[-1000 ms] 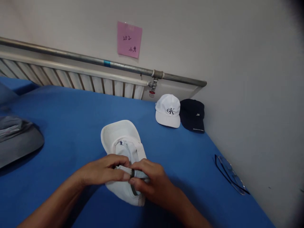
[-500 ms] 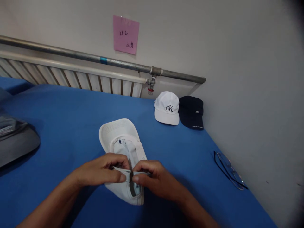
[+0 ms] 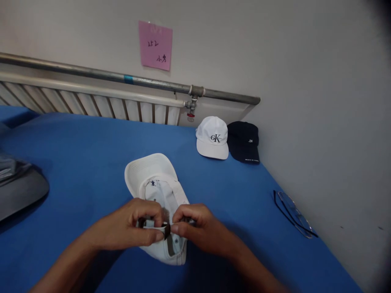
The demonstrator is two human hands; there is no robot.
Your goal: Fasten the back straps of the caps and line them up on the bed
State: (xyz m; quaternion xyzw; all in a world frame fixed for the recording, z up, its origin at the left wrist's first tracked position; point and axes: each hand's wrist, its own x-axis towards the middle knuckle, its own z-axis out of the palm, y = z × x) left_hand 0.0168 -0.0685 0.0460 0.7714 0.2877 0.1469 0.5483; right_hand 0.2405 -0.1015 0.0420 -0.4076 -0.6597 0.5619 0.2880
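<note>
Lying upside down on the blue worktop (image 3: 91, 154), a white cap (image 3: 152, 179) points its brim away from the person, which puts the back strap (image 3: 161, 228) nearest the hands. The left hand (image 3: 134, 228) and right hand (image 3: 195, 226) meet over that strap, each grip closed on it, thumb and fingertips pinching it by a small dark buckle (image 3: 167, 232) between them. Farther off, near the wall, sit a second white cap (image 3: 213, 138) and a dark cap (image 3: 244, 142), touching. Glasses (image 3: 293, 213) lie at the right edge, grey cloth (image 3: 18, 187) at the left.
</note>
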